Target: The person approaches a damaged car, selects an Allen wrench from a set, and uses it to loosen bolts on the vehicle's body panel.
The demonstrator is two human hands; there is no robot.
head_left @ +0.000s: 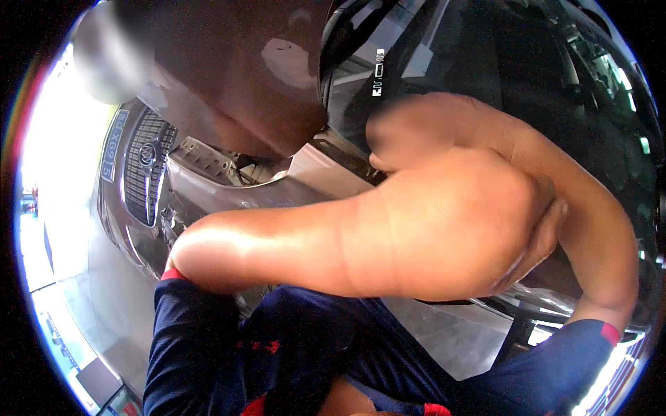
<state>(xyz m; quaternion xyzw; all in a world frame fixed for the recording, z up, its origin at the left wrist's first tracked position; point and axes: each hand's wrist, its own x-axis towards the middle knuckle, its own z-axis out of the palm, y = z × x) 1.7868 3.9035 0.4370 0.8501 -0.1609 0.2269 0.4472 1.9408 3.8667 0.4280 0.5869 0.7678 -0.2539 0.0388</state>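
My left arm crosses in front of me from the left. Its hand (503, 225) is bent, fingers curled under at its right end, by the inner side of my right forearm (603, 215). What those fingers hold, if anything, is hidden. My right arm bends up and round to the left, ending in my right hand (409, 132), which is blurred so its fingers do not show. That hand is over a dark car, near its windscreen (499, 62) and a brown body panel (243, 76). Below the panel, a gap exposes a pale metal bracket (205, 159).
The car's front grille (147, 163) and number plate (114, 145) are at the left. Grey floor (90, 277) runs along that side. A blurred pale shape (114, 55) is at the upper left. My dark blue clothing fills the lower middle.
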